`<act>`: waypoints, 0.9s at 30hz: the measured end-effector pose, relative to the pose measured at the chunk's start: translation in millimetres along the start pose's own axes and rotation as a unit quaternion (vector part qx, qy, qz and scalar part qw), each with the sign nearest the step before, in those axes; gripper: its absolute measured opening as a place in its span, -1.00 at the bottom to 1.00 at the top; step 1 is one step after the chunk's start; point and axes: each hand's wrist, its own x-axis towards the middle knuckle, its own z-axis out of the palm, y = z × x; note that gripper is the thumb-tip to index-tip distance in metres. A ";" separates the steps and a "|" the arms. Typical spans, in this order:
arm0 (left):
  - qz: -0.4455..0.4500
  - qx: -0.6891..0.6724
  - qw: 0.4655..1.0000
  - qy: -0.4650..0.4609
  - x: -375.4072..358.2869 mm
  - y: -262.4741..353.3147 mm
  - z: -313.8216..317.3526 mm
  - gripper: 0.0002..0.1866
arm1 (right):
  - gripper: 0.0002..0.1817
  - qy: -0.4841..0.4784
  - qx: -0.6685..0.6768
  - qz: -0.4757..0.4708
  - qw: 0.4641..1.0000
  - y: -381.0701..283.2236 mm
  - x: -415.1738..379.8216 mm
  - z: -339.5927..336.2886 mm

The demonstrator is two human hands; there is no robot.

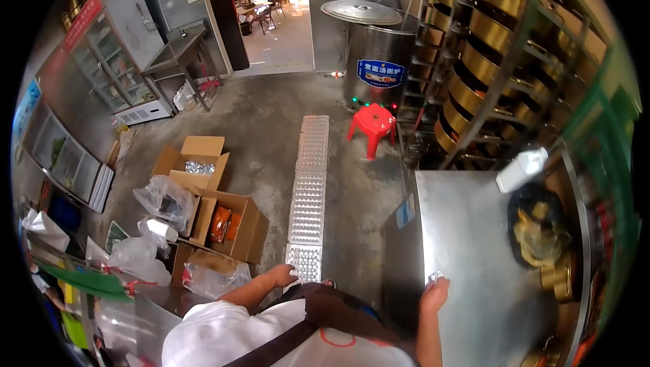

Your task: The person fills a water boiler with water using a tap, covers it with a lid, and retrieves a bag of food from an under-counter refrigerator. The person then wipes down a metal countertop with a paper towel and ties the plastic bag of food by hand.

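Note:
My left hand point(280, 276) is low in front of my body, fingers curled in, over the floor beside the metal drain grate point(304, 263). What it holds, if anything, is too small to make out. At the near left edge of the steel table point(467, 231), my right hand point(437, 292) is closed with a small crumpled silvery-white piece point(435, 276) showing at its fingertips. Farther back on that table lie a white plastic jug point(522, 170) and a black plastic bag point(535, 211) with yellowish contents.
Opened cardboard boxes point(247, 228) and clear plastic bags point(139, 258) crowd the floor at left. A red stool point(372, 123) stands before a large steel pot point(379, 49). Racks of brass-coloured pots point(497, 25) line the right. A doorway point(274, 22) opens onto a dining area.

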 end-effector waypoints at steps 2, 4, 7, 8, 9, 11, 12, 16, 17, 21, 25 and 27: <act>-0.048 -0.040 0.998 0.017 5.9 -7.3 -23.6 -0.36 | -0.88 -0.009 0.032 -0.011 0.999 -13.5 35.0 21.7; -0.047 -0.040 0.998 0.019 19.5 -25.5 -37.7 -0.36 | -0.91 -0.018 0.057 -0.003 0.998 -22.1 66.2 45.2; -0.070 -0.080 0.992 0.066 36.4 -34.8 -45.2 -0.36 | -0.94 0.000 -0.012 -0.085 0.996 -29.7 114.2 75.7; -0.079 -0.090 0.991 0.055 41.1 -34.4 -44.3 -0.36 | -0.95 -0.019 -0.011 -0.084 0.996 -37.8 131.0 82.7; -0.090 -0.101 0.990 0.043 48.5 -35.0 -42.0 -0.37 | -0.95 -0.040 -0.010 -0.084 0.996 -45.5 149.8 89.4; -0.065 -0.078 0.994 0.046 66.1 -35.1 -32.5 -0.36 | -0.95 -0.040 -0.020 -0.088 0.995 -58.2 189.9 100.0; -0.046 -0.061 0.996 0.048 74.9 -34.3 -27.9 -0.36 | -0.95 -0.047 -0.029 -0.097 0.994 -60.3 207.7 103.9; -0.091 -0.117 0.989 -0.002 102.1 8.0 -67.1 -0.35 | -0.93 -0.036 -0.068 -0.037 0.996 -19.0 290.1 123.3; -0.088 -0.124 0.988 0.001 108.7 8.8 -73.1 -0.35 | -0.93 -0.034 -0.065 -0.037 0.997 -4.0 308.9 126.4; -0.102 -0.120 0.986 0.047 135.7 35.7 -125.3 -0.38 | -0.90 0.026 -0.107 0.040 0.993 47.9 372.6 130.2; -0.115 -0.178 0.971 0.109 169.1 33.0 -149.7 -0.41 | -0.89 0.050 -0.132 0.098 0.985 77.3 401.2 134.8; -0.110 -0.179 0.972 0.107 181.2 29.9 -160.4 -0.41 | -0.89 0.065 -0.136 0.114 0.982 77.3 398.0 138.8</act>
